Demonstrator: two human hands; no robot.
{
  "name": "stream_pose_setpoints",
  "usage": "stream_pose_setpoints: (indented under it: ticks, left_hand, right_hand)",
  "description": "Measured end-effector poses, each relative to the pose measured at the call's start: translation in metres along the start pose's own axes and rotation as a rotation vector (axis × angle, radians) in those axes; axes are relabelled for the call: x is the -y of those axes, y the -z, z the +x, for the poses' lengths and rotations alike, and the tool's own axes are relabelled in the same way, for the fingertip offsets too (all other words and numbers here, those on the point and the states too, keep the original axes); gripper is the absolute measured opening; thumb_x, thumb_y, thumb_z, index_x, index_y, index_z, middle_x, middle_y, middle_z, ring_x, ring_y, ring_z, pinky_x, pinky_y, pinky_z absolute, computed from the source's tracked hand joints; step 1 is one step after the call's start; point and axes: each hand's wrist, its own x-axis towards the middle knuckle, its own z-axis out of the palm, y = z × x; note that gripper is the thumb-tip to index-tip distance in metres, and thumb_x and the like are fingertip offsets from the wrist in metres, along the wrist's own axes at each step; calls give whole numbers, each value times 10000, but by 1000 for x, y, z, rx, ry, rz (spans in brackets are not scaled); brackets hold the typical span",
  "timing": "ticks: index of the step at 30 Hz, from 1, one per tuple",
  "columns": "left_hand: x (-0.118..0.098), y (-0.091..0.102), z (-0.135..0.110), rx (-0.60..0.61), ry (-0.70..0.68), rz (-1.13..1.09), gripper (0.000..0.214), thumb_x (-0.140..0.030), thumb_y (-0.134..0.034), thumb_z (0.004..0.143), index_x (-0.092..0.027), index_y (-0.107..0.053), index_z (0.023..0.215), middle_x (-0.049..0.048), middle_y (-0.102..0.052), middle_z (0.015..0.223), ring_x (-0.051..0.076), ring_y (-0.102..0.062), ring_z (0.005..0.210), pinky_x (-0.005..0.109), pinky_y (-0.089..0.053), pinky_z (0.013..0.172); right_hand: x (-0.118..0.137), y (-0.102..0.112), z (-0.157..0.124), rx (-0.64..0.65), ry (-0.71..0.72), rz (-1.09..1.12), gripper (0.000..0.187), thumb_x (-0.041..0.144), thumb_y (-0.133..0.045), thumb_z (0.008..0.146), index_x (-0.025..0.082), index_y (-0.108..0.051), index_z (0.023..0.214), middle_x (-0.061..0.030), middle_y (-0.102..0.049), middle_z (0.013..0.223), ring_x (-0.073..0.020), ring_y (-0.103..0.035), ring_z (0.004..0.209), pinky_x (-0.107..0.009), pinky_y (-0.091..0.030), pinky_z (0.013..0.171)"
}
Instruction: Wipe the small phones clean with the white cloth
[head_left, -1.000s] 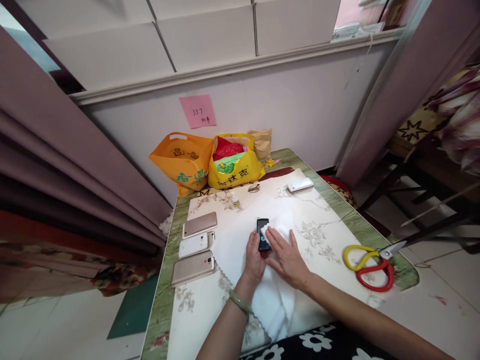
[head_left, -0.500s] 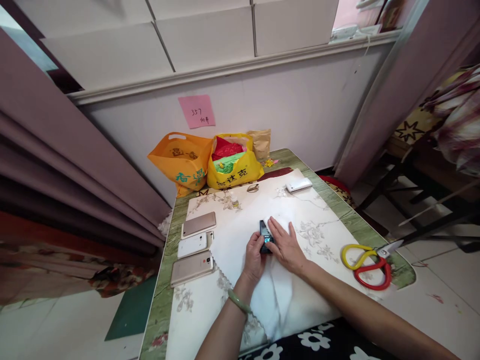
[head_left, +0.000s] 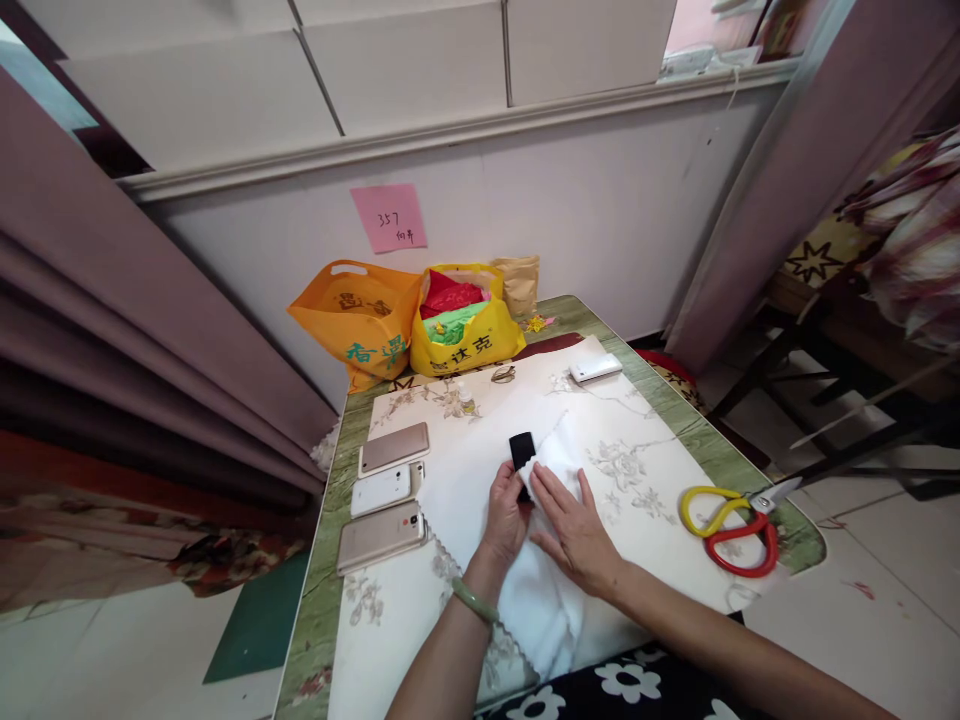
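Note:
Over the middle of the table, my left hand (head_left: 507, 512) grips a small black mobile phone (head_left: 521, 446) by its lower left side. The phone's upper end shows; the lower part is covered by fingers and cloth. My right hand (head_left: 574, 525) has its fingers stretched over a white cloth (head_left: 546, 605), pressing a fold of it against the phone's right side. More of the cloth spreads flat beneath both hands, its edge scalloped. Left of the hands lie a rose-gold phone (head_left: 395, 448), a white phone (head_left: 381, 489) and a gold phone (head_left: 379, 536).
At right lie scissors (head_left: 739, 525) with yellow and red handles. A white device (head_left: 596, 367) sits toward the far right corner. An orange bag (head_left: 360, 310), a filled yellow bag (head_left: 469, 340) and a brown pouch (head_left: 519, 283) stand at the back. A small bottle (head_left: 466, 402) stands before them.
The phone's visible face has gone from bluish and shiny to plain black. My right hand has shifted slightly down, and the cloth now covers the phone's lower right part.

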Motion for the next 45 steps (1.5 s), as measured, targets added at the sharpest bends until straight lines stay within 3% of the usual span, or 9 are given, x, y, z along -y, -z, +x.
stream_pose_setpoints:
  ticks: [7, 16, 26, 32, 36, 39, 41, 43, 45]
  left_hand:
    - [1, 2, -2, 31, 2, 12, 284, -300, -744, 739, -180, -642, 975, 11, -664, 889, 120, -600, 791, 231, -449, 764]
    - [2, -1, -2, -8, -23, 23, 281, -349, -715, 771, -197, -618, 986, -2, -663, 866, 127, -602, 774, 243, -452, 750]
    - [4, 3, -2, 59, 1, 59, 298, -345, -714, 769, -178, -640, 1005, 29, -666, 925, 136, -600, 824, 249, -448, 777]
    - [2, 1, -4, 13, 21, 72, 328, -381, -705, 772, -175, -623, 1013, 42, -676, 934, 156, -618, 832, 254, -460, 739]
    - [0, -3, -4, 35, 14, 74, 336, -390, -702, 773, -175, -619, 1018, 34, -682, 908, 147, -623, 791, 235, -458, 679]
    - [-1, -5, -5, 24, 25, 86, 342, -395, -697, 775, -180, -611, 1027, 22, -674, 887, 126, -603, 705, 215, -445, 584]
    - [-2, -6, -5, 19, 29, 96, 336, -399, -690, 781, -178, -601, 1018, 15, -658, 853, 119, -585, 666, 206, -436, 540]
    - [-2, -6, -5, 22, 19, 114, 333, -404, -681, 789, -173, -591, 1012, 12, -641, 823, 117, -574, 651, 203, -437, 526]
    - [-2, -6, -6, 43, 18, 140, 328, -411, -665, 802, -172, -581, 1011, 13, -630, 804, 119, -570, 649, 208, -447, 534]
  right_hand:
    - [-22, 1, 50, 28, -122, 133, 622, 424, -258, 1018, 243, 27, 1540, -105, -184, 1586, -229, -174, 1459, -603, -158, 1131]
    - [11, -5, -22, 25, -6, 40, 751, 462, -370, 979, 171, 32, 1543, -135, -142, 1588, -269, -147, 1463, -587, -95, 1154]
    - [-21, 4, 45, 38, -153, 105, 613, 425, -258, 1016, 232, -13, 1543, -101, -186, 1585, -230, -170, 1460, -627, -127, 1129]
    - [-4, 0, 10, 26, -61, 133, 687, 434, -364, 991, 234, -10, 1545, -110, -165, 1587, -257, -165, 1460, -614, -65, 1147]
    - [-4, 11, -8, -8, -51, 297, 565, 415, -378, 991, 299, -220, 1521, -71, -311, 1547, -274, -234, 1440, -619, -43, 1148]
    - [-16, 20, -3, -192, -222, 532, 436, 418, -409, 973, 272, -488, 1376, -89, -520, 1405, -270, -451, 1320, -536, -262, 1129]
    - [-24, 20, 4, -279, -433, 716, 398, 464, -498, 921, 215, -604, 1212, -117, -664, 1173, -251, -646, 1040, -424, -490, 943]
    - [-29, 17, 12, -221, -610, 900, 381, 508, -586, 849, 185, -650, 1042, -84, -709, 895, -199, -671, 715, -326, -551, 684]
    - [-29, 12, 20, -108, -697, 1048, 387, 541, -617, 805, 176, -654, 927, -33, -670, 705, -160, -611, 556, -275, -511, 549]
